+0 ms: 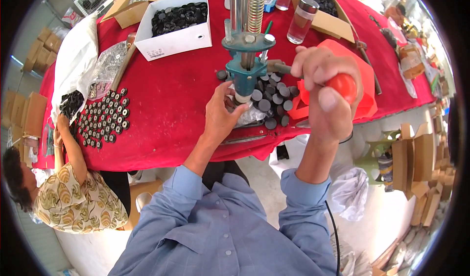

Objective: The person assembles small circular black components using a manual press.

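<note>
"what do you have at the hands from your station?"

"through the head view i see the right grip [320, 73] curled tight around a glossy red ball-shaped knob [345, 86]. the left grip [220, 112] has its thumb and fingers parted about the pale lower tip of a teal metal press [248, 75]; i can't tell whether it has hold of anything."

"where's that press, and what crowds it?"

"near the front edge of the red cloth-covered table [161, 104]. loose flat black discs [278, 99] heap up just to its right, and a bright orange-red plastic sheet [366, 68] lies beyond them. a clear jar with a silver lid [299, 25] stands farther back. to the left i have a white cardboard box [183, 46] full of black discs, and a spread of black rings with pale centres [104, 117]. at far left, another person [73, 193] has hands at a white sack [77, 46]."

"what can't you make out?"

"the tall press column runs off the top edge. the right grip blocks part of my view of the lever, and some left fingertips pass behind the press. the clutter at far right is too small and bent for me to name."
</note>
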The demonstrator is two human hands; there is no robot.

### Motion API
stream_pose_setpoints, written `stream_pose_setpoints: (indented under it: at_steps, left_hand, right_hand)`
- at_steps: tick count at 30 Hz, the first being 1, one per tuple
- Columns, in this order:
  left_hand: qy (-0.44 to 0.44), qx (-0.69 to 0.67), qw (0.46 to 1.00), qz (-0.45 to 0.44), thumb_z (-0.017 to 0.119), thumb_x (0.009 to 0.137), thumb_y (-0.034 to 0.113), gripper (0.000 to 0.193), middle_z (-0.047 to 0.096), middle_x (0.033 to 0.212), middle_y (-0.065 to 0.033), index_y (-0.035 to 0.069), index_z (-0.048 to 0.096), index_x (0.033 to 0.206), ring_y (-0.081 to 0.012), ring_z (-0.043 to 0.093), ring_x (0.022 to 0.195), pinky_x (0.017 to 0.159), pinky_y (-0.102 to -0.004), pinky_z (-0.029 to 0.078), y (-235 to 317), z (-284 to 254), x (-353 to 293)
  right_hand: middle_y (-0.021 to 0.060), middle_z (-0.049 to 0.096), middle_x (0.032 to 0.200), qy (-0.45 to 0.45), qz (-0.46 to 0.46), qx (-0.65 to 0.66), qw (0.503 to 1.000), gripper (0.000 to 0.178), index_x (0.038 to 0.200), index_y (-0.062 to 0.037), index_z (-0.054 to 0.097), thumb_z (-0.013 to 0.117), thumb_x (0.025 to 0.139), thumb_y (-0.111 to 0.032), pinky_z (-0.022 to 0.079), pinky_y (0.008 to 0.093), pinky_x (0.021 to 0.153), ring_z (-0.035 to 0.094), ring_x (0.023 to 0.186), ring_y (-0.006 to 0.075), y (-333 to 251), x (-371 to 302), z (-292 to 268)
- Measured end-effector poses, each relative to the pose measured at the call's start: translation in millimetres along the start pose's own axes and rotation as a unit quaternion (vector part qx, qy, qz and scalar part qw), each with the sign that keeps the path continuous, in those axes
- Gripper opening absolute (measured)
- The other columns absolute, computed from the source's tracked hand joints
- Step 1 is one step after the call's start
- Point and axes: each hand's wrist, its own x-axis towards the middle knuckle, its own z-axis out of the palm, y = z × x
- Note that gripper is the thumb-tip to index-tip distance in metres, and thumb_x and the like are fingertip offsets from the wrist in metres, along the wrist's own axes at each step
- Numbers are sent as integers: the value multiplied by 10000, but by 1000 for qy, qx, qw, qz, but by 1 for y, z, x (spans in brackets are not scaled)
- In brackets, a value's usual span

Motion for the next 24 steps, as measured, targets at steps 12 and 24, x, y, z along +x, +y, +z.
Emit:
stream_pose_setpoints:
  at_steps: [12,24]
  left_hand:
    - [13,2,999,29,915,707,100,748,685,1065,-92,15,524,1339,-157,600,724,650,-298,518,-7,3,-1]
    - [13,8,999,28,862,766,82,629,649,999,-92,16,552,1310,-175,589,698,625,-308,507,-5,2,-9]
  right_hand:
    - [69,601,746,19,-1,-34,999,276,902,-82,620,729,686,-215,361,533,1078,626,812,289,-8,-73,-3]
    - [76,662,838,59,74,-39,995,322,1064,-36,632,743,764,-63,524,317,738,658,817,203,-9,-22,4]
